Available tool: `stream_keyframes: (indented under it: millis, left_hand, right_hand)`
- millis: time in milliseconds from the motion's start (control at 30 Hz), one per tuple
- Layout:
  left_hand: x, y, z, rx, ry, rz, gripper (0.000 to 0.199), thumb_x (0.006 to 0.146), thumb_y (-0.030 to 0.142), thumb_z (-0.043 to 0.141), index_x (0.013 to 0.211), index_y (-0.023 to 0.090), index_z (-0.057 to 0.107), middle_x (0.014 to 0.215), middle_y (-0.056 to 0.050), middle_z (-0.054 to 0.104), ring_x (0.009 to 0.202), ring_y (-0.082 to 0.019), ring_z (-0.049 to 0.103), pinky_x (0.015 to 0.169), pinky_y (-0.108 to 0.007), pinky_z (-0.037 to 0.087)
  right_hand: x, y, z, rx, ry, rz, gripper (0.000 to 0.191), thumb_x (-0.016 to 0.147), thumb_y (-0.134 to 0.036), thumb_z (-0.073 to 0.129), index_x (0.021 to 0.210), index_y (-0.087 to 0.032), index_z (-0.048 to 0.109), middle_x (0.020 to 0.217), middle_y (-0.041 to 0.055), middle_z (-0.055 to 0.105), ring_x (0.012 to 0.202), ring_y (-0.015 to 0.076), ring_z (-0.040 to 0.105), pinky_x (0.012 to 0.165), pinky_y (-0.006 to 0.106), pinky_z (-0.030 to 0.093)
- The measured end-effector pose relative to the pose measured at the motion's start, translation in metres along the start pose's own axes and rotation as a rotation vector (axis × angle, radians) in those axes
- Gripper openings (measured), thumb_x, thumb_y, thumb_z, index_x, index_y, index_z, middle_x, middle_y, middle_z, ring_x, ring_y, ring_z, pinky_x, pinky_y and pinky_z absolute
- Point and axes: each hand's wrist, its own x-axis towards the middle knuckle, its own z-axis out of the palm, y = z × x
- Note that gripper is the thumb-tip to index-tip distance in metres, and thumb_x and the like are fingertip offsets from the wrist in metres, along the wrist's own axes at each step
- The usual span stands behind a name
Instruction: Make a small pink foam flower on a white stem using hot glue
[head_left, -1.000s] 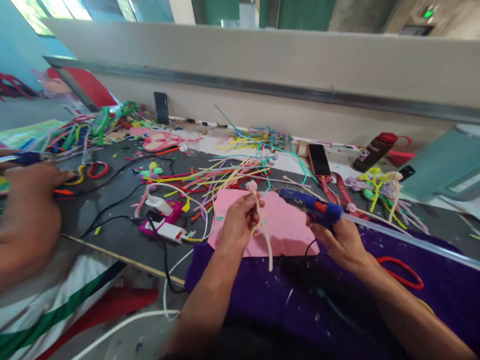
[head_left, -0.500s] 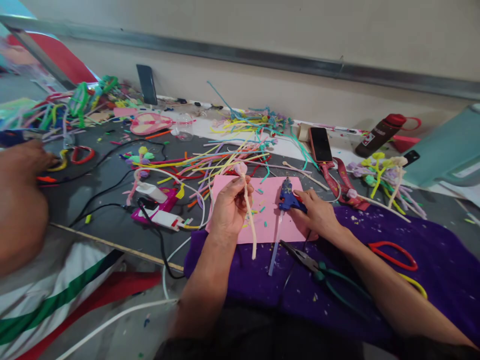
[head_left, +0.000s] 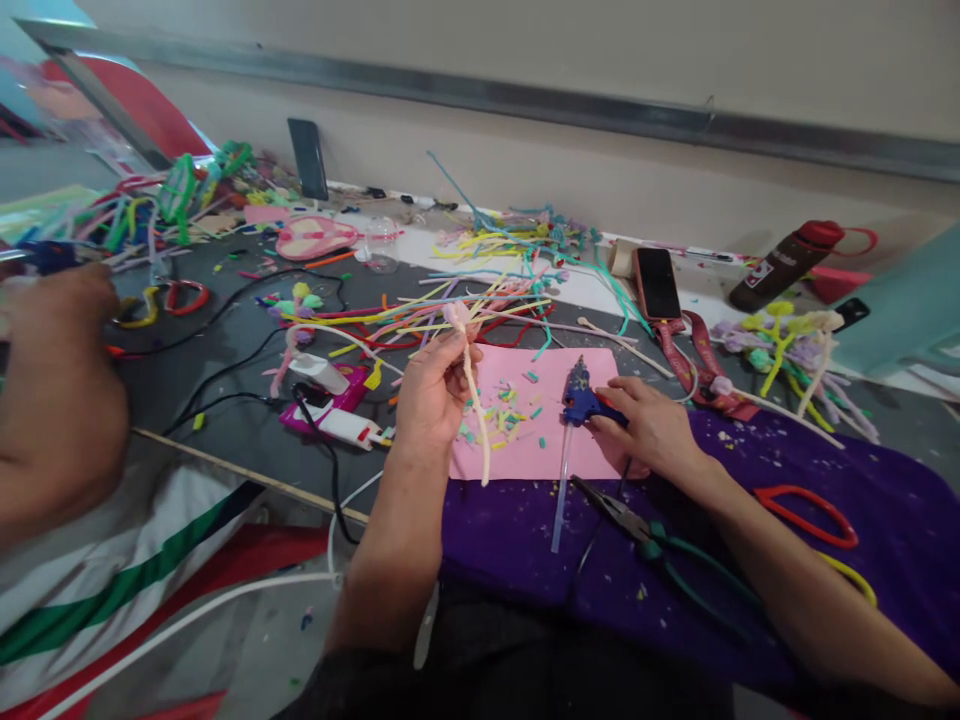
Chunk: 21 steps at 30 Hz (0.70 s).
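Note:
Between the thumb and fingers of my left hand (head_left: pixel 435 390) is a pipe-cleaner flower (head_left: pixel 456 316), its pale pink-lilac head on top and its cream stem (head_left: pixel 480 420) hanging down. My right hand (head_left: pixel 652 425) is closed around the handle of a blue hot glue gun (head_left: pixel 581 400). A clear glue stick (head_left: pixel 560 500) juts from the gun's back end towards me. Beneath both lies a pink sheet (head_left: pixel 525 460) scattered with small coloured clippings (head_left: pixel 501 415). Green-handled pliers (head_left: pixel 630 520) rest on the purple cloth (head_left: pixel 517 560), just in front of the glue gun.
Loose pipe cleaners (head_left: pixel 420 320) spread behind the sheet. A power strip (head_left: pixel 330 410) with cables sits left. A phone (head_left: pixel 658 285), a bottle (head_left: pixel 787 265) and finished flowers (head_left: pixel 795 350) stand or lie right. Another person's arm (head_left: pixel 60 400) reaches in at left.
My left hand has moved left with the flower, uncovering more clippings on the pink sheet. My right hand stays on the glue gun. The whole view has shifted slightly.

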Motion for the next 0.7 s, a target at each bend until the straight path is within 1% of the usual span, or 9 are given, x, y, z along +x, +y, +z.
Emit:
stream_keyframes:
  millis: [67, 133, 200, 233, 300, 367, 433, 533, 700]
  left_hand:
    - [0.002, 0.002, -0.005, 0.031, -0.001, 0.020, 0.014, 0.064, 0.023, 0.065, 0.074, 0.013, 0.064, 0.054, 0.002, 0.057, 0.036, -0.001, 0.039, 0.032, -0.013, 0.026]
    - [0.002, 0.003, -0.009, 0.056, 0.001, 0.034, 0.015, 0.064, 0.024, 0.066, 0.074, 0.013, 0.065, 0.055, 0.002, 0.058, 0.037, -0.002, 0.040, 0.032, -0.013, 0.026]
    - [0.002, 0.004, -0.011, 0.077, 0.013, 0.042, 0.016, 0.063, 0.026, 0.066, 0.074, 0.013, 0.065, 0.056, 0.002, 0.058, 0.037, -0.002, 0.041, 0.031, -0.013, 0.025]
    - [0.001, 0.004, -0.012, 0.084, 0.018, 0.042, 0.017, 0.063, 0.026, 0.066, 0.074, 0.014, 0.065, 0.056, 0.002, 0.058, 0.036, -0.002, 0.041, 0.031, -0.014, 0.025]
    - [0.000, 0.003, -0.013, 0.092, 0.022, 0.034, 0.018, 0.063, 0.028, 0.066, 0.074, 0.014, 0.064, 0.055, 0.003, 0.058, 0.035, -0.002, 0.040, 0.031, -0.014, 0.024]
    - [-0.002, 0.001, -0.013, 0.098, 0.021, 0.035, 0.019, 0.063, 0.029, 0.066, 0.075, 0.014, 0.064, 0.055, 0.003, 0.058, 0.034, -0.001, 0.038, 0.031, -0.014, 0.024]
    - [-0.002, -0.002, -0.014, 0.097, 0.012, 0.035, 0.019, 0.063, 0.030, 0.066, 0.075, 0.014, 0.064, 0.055, 0.003, 0.058, 0.034, -0.001, 0.038, 0.031, -0.015, 0.024]
    - [-0.002, -0.005, -0.015, 0.096, -0.009, 0.020, 0.020, 0.064, 0.030, 0.065, 0.075, 0.014, 0.064, 0.055, 0.003, 0.057, 0.035, -0.002, 0.039, 0.031, -0.015, 0.023]
    - [-0.002, -0.004, -0.015, 0.090, -0.008, 0.012, 0.021, 0.063, 0.031, 0.066, 0.074, 0.014, 0.065, 0.053, 0.003, 0.057, 0.034, -0.002, 0.038, 0.030, -0.015, 0.022]
  right_hand:
    - [0.000, -0.002, -0.005, 0.025, 0.059, -0.022, 0.035, 0.083, -0.042, 0.049, 0.108, -0.020, 0.059, 0.111, 0.0093, 0.056, 0.097, 0.0230, 0.055, 0.079, 0.032, 0.043]
    - [0.002, -0.008, -0.013, 0.105, 0.082, -0.061, 0.030, 0.085, -0.036, 0.047, 0.106, -0.019, 0.060, 0.107, 0.0086, 0.059, 0.094, 0.0203, 0.056, 0.078, 0.030, 0.043]
    - [0.010, -0.019, -0.022, 0.186, 0.030, -0.121, 0.027, 0.087, -0.031, 0.043, 0.102, -0.019, 0.061, 0.100, 0.0073, 0.062, 0.087, 0.0170, 0.058, 0.073, 0.026, 0.043]
    - [0.017, -0.026, -0.025, 0.203, -0.035, -0.156, 0.026, 0.088, -0.030, 0.042, 0.100, -0.020, 0.062, 0.097, 0.0065, 0.063, 0.085, 0.0161, 0.059, 0.070, 0.025, 0.043]
    - [0.035, -0.042, -0.028, 0.156, -0.122, -0.210, 0.026, 0.088, -0.030, 0.041, 0.096, -0.020, 0.064, 0.092, 0.0057, 0.064, 0.081, 0.0161, 0.059, 0.067, 0.024, 0.041]
    - [0.058, -0.059, -0.025, 0.101, -0.187, -0.254, 0.025, 0.088, -0.029, 0.042, 0.097, -0.021, 0.065, 0.093, 0.0050, 0.064, 0.083, 0.0168, 0.059, 0.067, 0.024, 0.040]
    - [0.081, -0.074, -0.016, 0.077, -0.208, -0.282, 0.025, 0.087, -0.026, 0.042, 0.098, -0.021, 0.064, 0.095, 0.0043, 0.064, 0.084, 0.0164, 0.059, 0.068, 0.024, 0.039]
    - [0.107, -0.088, -0.001, -0.006, -0.230, -0.248, 0.023, 0.085, -0.029, 0.044, 0.096, -0.023, 0.064, 0.095, 0.0041, 0.063, 0.085, 0.0172, 0.059, 0.065, 0.024, 0.037]
    - [0.118, -0.094, 0.015, -0.063, -0.294, -0.221, 0.020, 0.080, -0.031, 0.049, 0.087, -0.021, 0.065, 0.091, 0.0058, 0.064, 0.080, 0.0193, 0.059, 0.061, 0.025, 0.037]
